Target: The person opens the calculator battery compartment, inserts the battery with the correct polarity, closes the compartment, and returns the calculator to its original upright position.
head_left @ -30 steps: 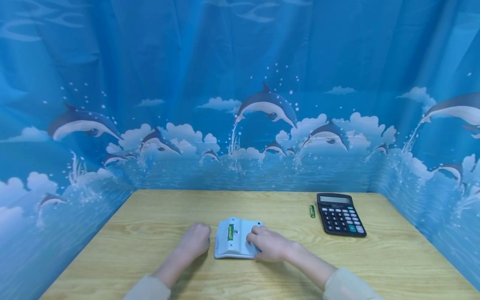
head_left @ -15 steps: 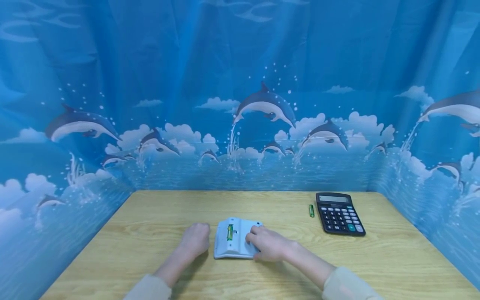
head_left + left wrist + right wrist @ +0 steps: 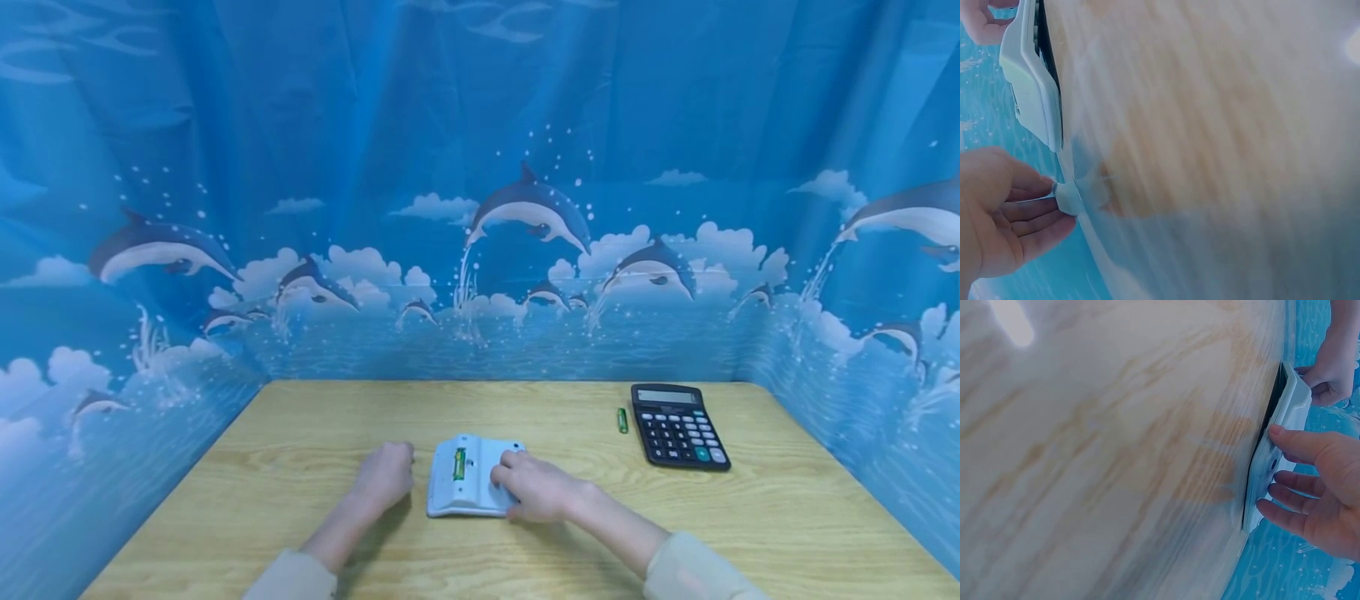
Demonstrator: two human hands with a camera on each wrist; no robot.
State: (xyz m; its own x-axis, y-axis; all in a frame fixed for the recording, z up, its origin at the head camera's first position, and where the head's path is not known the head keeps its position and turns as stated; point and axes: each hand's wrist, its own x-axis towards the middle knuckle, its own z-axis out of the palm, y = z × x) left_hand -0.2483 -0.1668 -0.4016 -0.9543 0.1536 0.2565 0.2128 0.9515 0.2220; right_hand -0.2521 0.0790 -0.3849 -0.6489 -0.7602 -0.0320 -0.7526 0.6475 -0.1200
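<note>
A pale blue calculator (image 3: 480, 475) lies face down on the table, a green battery (image 3: 460, 464) in its open compartment. My right hand (image 3: 542, 487) holds the calculator's right part; in the right wrist view the thumb is at one edge and the fingers (image 3: 1291, 515) touch the back. Just left of the calculator, my left hand (image 3: 385, 475) pinches a small pale piece (image 3: 1067, 199) between thumb and fingers, close to the tabletop. It looks like a battery cover. That piece is hidden in the head view.
At the right back a black calculator (image 3: 678, 427) lies face up, with a loose green battery (image 3: 622, 420) to its left. A dolphin-print blue curtain (image 3: 480, 167) surrounds the wooden table (image 3: 315, 425) at the back and sides.
My left hand has shifted slightly left, away from the pale blue calculator. My right hand stays on the calculator, which has hardly moved.
</note>
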